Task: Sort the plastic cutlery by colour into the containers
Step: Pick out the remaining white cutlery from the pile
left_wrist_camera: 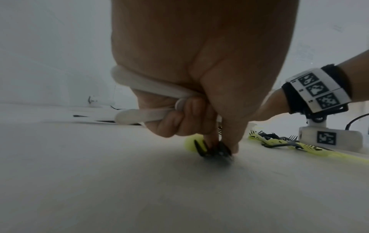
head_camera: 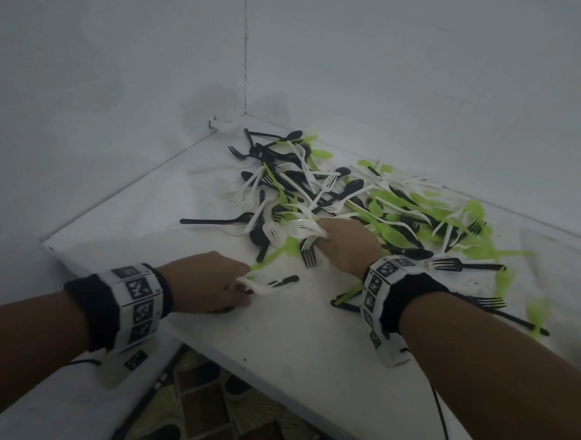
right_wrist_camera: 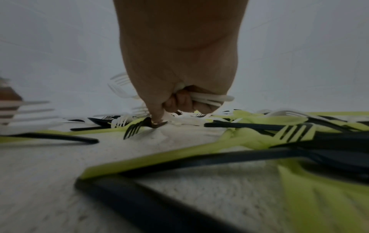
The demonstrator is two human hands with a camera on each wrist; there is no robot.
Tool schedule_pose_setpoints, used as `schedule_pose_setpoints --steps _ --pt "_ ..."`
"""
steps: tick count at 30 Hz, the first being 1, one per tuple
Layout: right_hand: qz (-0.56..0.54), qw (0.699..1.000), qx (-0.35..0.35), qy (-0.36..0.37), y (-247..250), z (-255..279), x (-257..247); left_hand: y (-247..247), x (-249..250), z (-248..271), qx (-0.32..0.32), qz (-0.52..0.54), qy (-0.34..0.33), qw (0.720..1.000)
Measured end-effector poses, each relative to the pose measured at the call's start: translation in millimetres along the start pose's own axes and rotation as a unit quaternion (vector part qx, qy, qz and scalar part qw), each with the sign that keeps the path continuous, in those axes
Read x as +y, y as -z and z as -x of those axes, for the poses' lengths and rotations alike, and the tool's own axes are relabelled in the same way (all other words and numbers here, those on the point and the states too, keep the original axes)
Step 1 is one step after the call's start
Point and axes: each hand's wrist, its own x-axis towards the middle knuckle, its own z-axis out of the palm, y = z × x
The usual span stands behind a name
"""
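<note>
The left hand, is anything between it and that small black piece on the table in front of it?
No. The left hand already has its fingers on the black piece, while holding white cutlery. Nothing visible lies between them.

A white surface [head_camera: 293, 325] fills the corner between two pale walls. On it lies a loose heap of plastic cutlery [head_camera: 338, 195]: black, white and lime-green forks and spoons, tangled and overlapping. A single black spoon [head_camera: 214, 220] lies at the heap's left edge, and stray black forks [head_camera: 463, 264] sit on its right side.
</note>
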Motion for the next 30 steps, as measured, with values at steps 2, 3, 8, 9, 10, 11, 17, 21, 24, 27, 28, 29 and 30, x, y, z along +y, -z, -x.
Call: schedule_pose_setpoints --steps 2,3,8,9,10,11,17,21,24,27,28,29,30 --pt "-0.023 0.998 0.054 -0.008 6 1 -3 1 4 -10 0.013 0.003 0.004 1.000" --pt "-0.042 0.995 0.087 -0.017 10 -1 -3 2 8 -16 0.017 0.002 0.008 1.000" --pt "-0.188 0.947 0.250 -0.069 48 -6 3 9 29 -40 0.047 0.022 0.015 0.999" --pt "-0.215 0.936 0.267 -0.081 58 -2 4 11 34 -43 0.050 0.047 0.016 0.998" --pt "-0.238 0.926 0.277 -0.096 68 3 7 15 40 -47 0.057 0.088 0.021 0.994" --pt "-0.260 0.916 0.286 -0.107 75 8 12 19 46 -51 0.063 0.156 0.029 0.985" --pt "-0.404 0.846 0.309 -0.160 90 53 46 43 92 -77 0.094 0.449 0.014 0.889" --pt "-0.483 0.795 0.302 -0.211 86 93 70 43 131 -106 0.099 0.480 0.016 0.871" --pt "-0.502 0.767 0.311 -0.254 85 124 83 35 171 -123 0.096 0.495 0.009 0.864" --pt "-0.537 0.725 0.318 -0.291 84 150 102 25 215 -135 0.082 0.512 0.013 0.855" --pt "-0.548 0.711 0.320 -0.301 84 158 107 22 229 -139 0.074 0.528 0.017 0.846" --pt "-0.560 0.697 0.327 -0.307 85 165 112 19 242 -141 0.066 0.545 0.018 0.835" --pt "-0.572 0.682 0.335 -0.309 86 173 117 17 255 -143 0.055 0.561 0.015 0.826"
